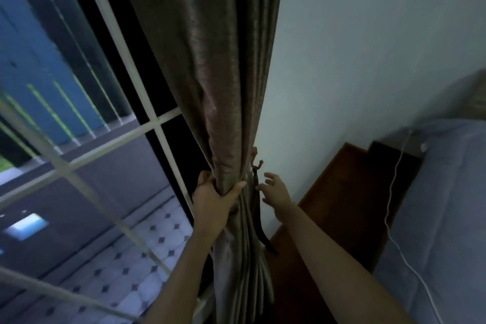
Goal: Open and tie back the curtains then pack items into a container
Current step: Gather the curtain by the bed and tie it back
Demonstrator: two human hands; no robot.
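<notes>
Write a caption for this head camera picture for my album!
Left hand grips the bunched curtain while the right hand hovers by the wall hook.

The curtain runs off the top and bottom edges. Its folds hide some fingertips of my left hand. The dark hook beside it is dim; possibly something hangs there.

One curtain runs from twelve o'clock to six. Two hands, left hand and right hand, near six. One wall hook; one white cable and one bed at four o'clock.
</notes>
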